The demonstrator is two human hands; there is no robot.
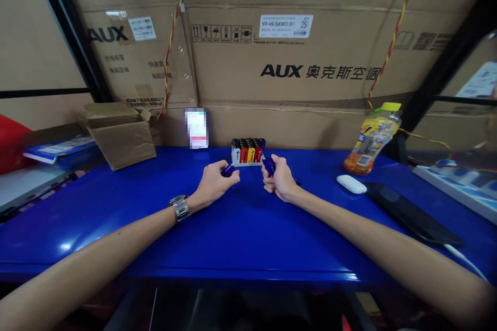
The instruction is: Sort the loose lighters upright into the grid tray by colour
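Observation:
My left hand (213, 183) is closed around a dark blue lighter (228, 171), its thumb stretched toward the lighter's top end. To the right, my right hand (284, 180) grips another dark blue lighter (268, 166), tilted, with the thumb near its top. A pale glint shows at the tip of each lighter; I cannot tell whether it is metal or flame. Between and just beyond the hands stands a block of lighters (247, 153) in rows, white, red and yellow in front with black tops, in a shallow pale tray (248, 164). Something small and blue (297, 181) lies partly hidden behind my right wrist.
Both forearms rest over a blue table (248, 238). A lit, blurred screen (197, 128) and an open cardboard box (124, 137) stand at the back left. On the right are a drink bottle (371, 139), a white earphone case (351, 184) and a black phone-like slab (407, 212) with a white cable.

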